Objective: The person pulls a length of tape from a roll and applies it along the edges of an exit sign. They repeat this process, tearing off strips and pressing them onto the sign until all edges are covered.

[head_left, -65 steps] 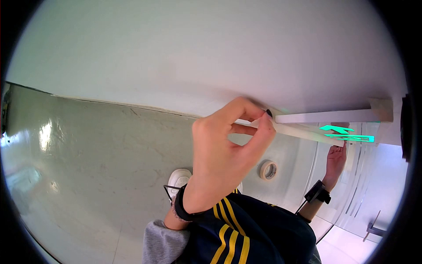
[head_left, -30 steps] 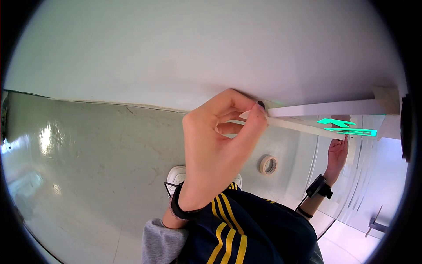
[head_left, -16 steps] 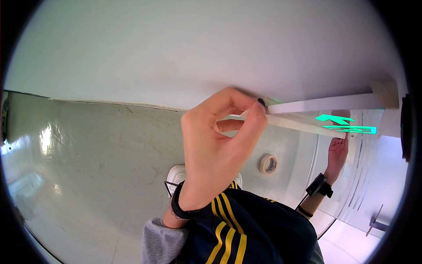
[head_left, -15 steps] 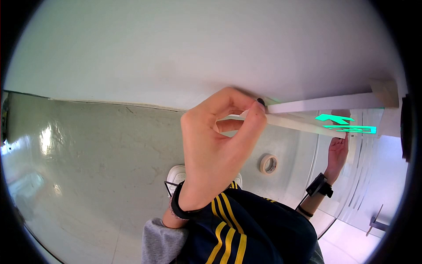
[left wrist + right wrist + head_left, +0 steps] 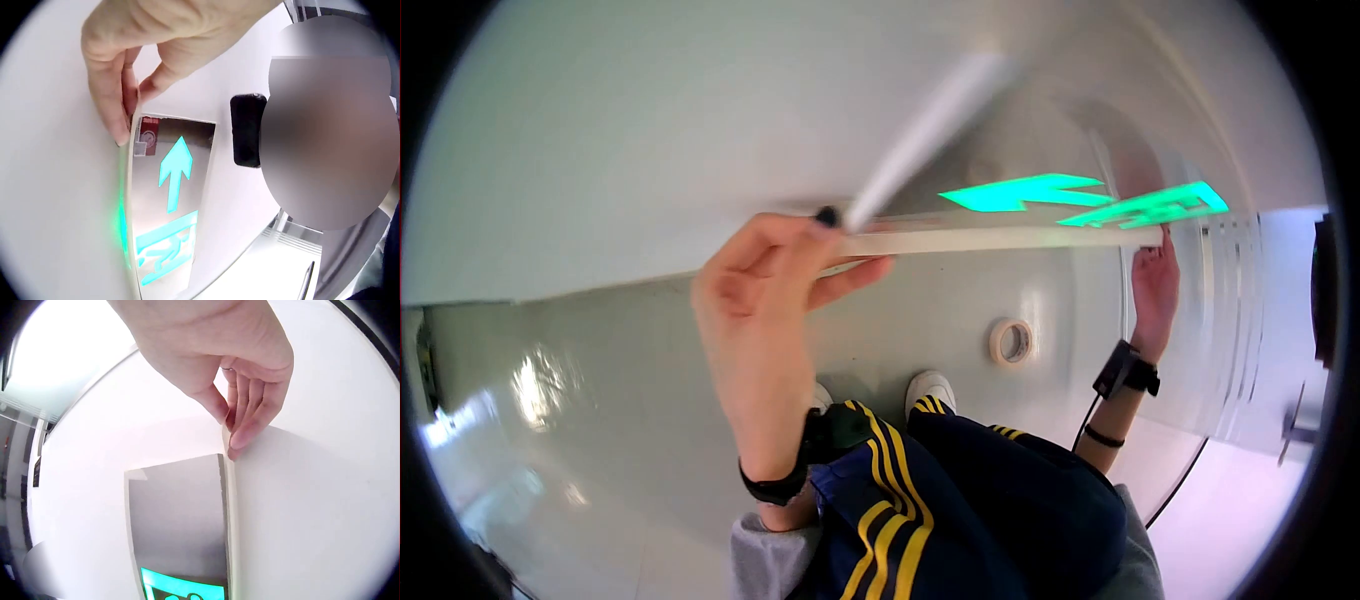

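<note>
My left hand (image 5: 765, 330), at left in the head view, pinches one end of a pale tape strip (image 5: 1000, 238) between thumb and fingers. The right hand (image 5: 1155, 285) holds the other end, and the strip runs straight between them. Along the strip lies a glossy sign panel with a green arrow (image 5: 1025, 190). In the left wrist view, the left hand (image 5: 156, 44) pinches the strip beside the corner of the sign (image 5: 181, 169). The right wrist view has the right hand (image 5: 250, 381) pinching it near the sign's other corner (image 5: 178, 512).
A tape roll (image 5: 1011, 342) lies on the floor below, beyond the person's white shoes (image 5: 930, 388). A pale wall (image 5: 650, 130) fills the upper left. A door handle (image 5: 1300, 430) shows at right. In the left wrist view, a black rectangular object (image 5: 247, 131) is beside a blurred area.
In the head view, my left hand has shifted left and down, and the right hand slightly up. The viewpoint has changed; the green arrow looks larger and the sign's pale edge steeper and blurred.
</note>
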`<state>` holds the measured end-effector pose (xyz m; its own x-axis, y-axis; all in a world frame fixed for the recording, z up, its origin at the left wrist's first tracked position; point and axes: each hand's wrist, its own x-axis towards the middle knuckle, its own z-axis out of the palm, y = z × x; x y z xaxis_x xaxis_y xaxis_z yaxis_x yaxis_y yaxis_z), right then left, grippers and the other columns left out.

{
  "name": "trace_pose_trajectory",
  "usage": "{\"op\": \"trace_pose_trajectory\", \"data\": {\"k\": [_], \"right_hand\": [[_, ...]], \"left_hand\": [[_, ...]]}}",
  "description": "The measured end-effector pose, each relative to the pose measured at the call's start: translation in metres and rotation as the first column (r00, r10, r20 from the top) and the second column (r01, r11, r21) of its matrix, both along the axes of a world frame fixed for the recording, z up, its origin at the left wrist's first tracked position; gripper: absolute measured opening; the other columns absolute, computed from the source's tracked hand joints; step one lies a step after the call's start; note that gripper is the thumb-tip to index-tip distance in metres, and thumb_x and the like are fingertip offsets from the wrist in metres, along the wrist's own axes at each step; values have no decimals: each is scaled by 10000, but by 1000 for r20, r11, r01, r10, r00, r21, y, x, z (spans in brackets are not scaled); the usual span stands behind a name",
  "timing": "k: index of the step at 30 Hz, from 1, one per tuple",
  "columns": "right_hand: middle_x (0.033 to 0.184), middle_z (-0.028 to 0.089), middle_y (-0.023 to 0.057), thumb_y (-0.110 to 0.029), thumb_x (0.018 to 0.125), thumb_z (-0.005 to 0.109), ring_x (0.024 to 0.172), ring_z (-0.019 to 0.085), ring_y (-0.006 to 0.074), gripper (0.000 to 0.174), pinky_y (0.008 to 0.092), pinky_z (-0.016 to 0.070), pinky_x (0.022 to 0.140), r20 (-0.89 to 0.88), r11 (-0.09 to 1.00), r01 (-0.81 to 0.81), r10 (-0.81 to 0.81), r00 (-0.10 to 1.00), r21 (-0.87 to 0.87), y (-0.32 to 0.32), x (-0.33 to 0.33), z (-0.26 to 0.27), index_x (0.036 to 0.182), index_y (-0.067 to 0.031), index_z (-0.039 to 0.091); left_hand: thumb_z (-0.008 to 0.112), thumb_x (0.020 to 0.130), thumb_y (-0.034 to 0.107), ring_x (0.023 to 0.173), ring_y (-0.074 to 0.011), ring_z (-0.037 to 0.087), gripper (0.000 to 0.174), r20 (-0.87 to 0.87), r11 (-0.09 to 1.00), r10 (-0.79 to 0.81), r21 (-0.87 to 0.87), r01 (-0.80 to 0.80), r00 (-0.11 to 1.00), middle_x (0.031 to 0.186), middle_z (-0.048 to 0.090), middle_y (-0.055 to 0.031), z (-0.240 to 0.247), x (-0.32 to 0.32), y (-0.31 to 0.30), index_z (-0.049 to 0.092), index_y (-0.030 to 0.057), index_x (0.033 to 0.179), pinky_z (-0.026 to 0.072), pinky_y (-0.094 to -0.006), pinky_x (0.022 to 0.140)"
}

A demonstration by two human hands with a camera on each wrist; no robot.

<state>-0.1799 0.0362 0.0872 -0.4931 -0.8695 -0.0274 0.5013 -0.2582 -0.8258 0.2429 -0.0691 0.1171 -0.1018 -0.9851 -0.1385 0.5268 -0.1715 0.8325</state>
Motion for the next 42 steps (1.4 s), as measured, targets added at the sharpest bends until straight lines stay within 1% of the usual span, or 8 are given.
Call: {"op": "trace_pose_trajectory", "data": {"k": [5, 8, 10, 12, 18, 20, 36, 42], "right_hand": [[995, 592, 81, -99, 931, 450, 803, 558, 139, 234, 240, 469, 660, 82, 1000, 18, -18, 996, -5, 4, -9, -11, 1131, 9, 502], [961, 606, 76, -100, 904, 502, 761, 563, 134, 200, 232, 469, 657, 68, 996, 82, -81, 994, -20, 0, 16, -2, 1072, 6, 526], [955, 610, 80, -119, 879, 533, 881, 571, 147, 169, 226, 453, 711, -25, 996, 85, -86, 996, -27, 5, 12, -7, 983, 10, 565], [922, 621, 79, -130, 872, 545, 846, 593, 150, 166, 225, 462, 696, -46, 995, 102, -103, 994, -21, 4, 21, 5, 960, 7, 574], [813, 628, 82, -163, 851, 578, 747, 640, 163, 161, 220, 484, 624, 9, 993, 115, -115, 993, 9, 4, 29, 20, 880, -6, 591], [785, 626, 83, -168, 850, 581, 747, 641, 166, 162, 228, 489, 640, 66, 999, 46, -45, 997, -13, 6, 30, 22, 839, -7, 584], [747, 619, 73, -200, 848, 596, 693, 642, 151, 207, 239, 497, 673, 2, 999, 29, -29, 1000, -43, 6, 37, 40, 713, -54, 538], [798, 653, 132, -208, 838, 598, 706, 656, 180, 239, 247, 523, 678, -1, 998, 40, -40, 999, -40, 5, 34, 41, 812, 30, 599]], "left_hand": [[508, 841, 72, 759, -247, 636, 123, 57, 995, 101, -27, -99, 993, 727, 536, -79, 5, -3, 6, 522, -45, 810, 548, -393, 733], [509, 854, 90, 846, -233, 601, 131, 123, 983, 85, -169, -64, 989, 944, 555, -134, 0, -1, 11, 527, -40, 857, 519, -394, 809], [516, 861, 102, 886, -229, 583, 147, 116, 977, 96, -198, -72, 989, 967, 548, -125, -2, -2, 17, 532, -42, 885, 505, -384, 833], [524, 868, 115, 926, -225, 564, 164, 117, 972, 114, -220, -86, 987, 991, 541, -117, -1, 8, 12, 537, -43, 913, 491, -374, 857], [541, 875, 141, 954, -214, 552, 250, 132, 992, 14, -128, 4, 991, 998, 548, -101, 0, 41, -1, 508, -40, 1045, 478, -339, 869], [526, 883, 147, 948, -196, 554, 259, 140, 996, 85, -44, -79, 987, 1000, 551, -108, 12, 41, 3, 499, -43, 1057, 498, -318, 851], [474, 896, 100, 930, -217, 598, 244, 130, 1000, -16, -22, 19, 991, 1031, 577, -161, 22, 48, 0, 486, -71, 1068, 545, -296, 828], [482, 892, 100, 927, -203, 594, 255, 136, 999, -21, -34, 26, 990, 1029, 570, -148, 26, 39, 2, 480, -77, 1077, 539, -288, 838]]}}
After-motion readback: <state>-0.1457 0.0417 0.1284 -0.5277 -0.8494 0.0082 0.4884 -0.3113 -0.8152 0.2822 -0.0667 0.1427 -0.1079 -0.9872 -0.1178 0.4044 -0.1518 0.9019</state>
